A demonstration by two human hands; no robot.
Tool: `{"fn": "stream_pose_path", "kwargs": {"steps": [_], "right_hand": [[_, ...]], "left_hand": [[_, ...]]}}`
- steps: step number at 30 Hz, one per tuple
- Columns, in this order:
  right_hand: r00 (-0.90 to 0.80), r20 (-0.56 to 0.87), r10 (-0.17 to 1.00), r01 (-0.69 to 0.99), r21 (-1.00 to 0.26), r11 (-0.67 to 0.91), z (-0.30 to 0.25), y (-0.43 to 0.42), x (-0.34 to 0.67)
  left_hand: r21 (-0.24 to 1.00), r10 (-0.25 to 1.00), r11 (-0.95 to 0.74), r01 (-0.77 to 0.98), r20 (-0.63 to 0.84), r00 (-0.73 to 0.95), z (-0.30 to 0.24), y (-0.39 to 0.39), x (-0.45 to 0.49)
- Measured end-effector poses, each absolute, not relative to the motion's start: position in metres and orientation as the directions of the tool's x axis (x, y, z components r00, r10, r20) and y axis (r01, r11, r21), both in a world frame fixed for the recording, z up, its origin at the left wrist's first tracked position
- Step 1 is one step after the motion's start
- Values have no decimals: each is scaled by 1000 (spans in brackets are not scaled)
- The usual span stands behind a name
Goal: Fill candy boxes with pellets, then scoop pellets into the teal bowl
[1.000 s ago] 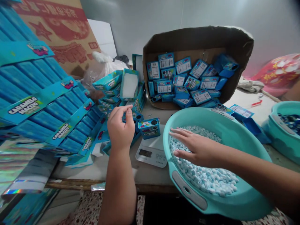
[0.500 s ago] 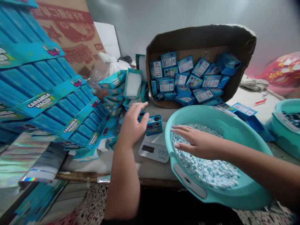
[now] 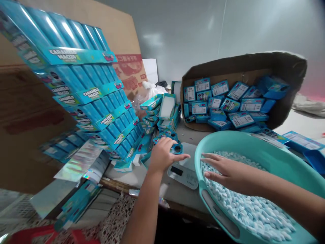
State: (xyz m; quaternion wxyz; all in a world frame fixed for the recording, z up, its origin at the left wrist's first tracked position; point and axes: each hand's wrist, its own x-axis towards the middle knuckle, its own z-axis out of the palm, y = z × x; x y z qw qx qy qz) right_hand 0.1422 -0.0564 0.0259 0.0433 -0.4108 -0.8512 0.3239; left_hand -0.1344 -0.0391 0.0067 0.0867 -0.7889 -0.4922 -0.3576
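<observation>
With the white flat digital scale as clock centre, the small turquoise-blue card box with a dark round hole sits at about 11 o'clock, over or just off the scale's far corner. The left hand is curled about it, fingers over its left end and thumb along its near side; whether that grip has closed on it, I cannot tell. The right hand lies open, palm down, at 3 o'clock, above the pale blue-and-white pillow-shaped sweets in the round turquoise plastic basin.

The work looks well along but unfinished. At 10 o'clock a tall, leaning stack of turquoise card display trays stands filled with boxes, apparently the completed part. What seems left is the loose blue printed boxes in the tipped brown cardboard carton at 1 o'clock, the open turquoise trays showing white inside at 11 o'clock, and plenty of sweets. Whether the loose boxes are filled does not show.

Space is tight: the basin's rim is just beside the scale, and more boxes and trays crowd the left hand's far side. Shiny silver film hangs at 9 o'clock, a large brown carton with red print stands behind the stack, a rumpled grey cloth lies at 2 o'clock, and something red and plastic is low at 8 o'clock
</observation>
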Motion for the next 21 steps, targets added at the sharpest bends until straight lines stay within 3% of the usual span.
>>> {"fn": "stream_pose_path", "kwargs": {"steps": [6,11,15,18,21], "right_hand": [[-656,-260,709,699,-564,440,32,-58,144],[-633,-229,740,680,-620,391,38,-54,147],[-553,-184,813,689,-649,322,37,-40,149],[-488,-105,867,681,-667,303,43,-29,154],[-441,78,894,712,-576,402,65,-38,167]], "left_hand": [[35,632,-577,816,652,419,37,-61,-201],[-33,508,-674,738,705,495,22,-42,-222],[-14,511,-746,665,628,587,12,-21,-234],[-21,494,-788,615,575,653,12,-11,-244],[-60,454,-809,585,568,687,8,-8,-256]]}}
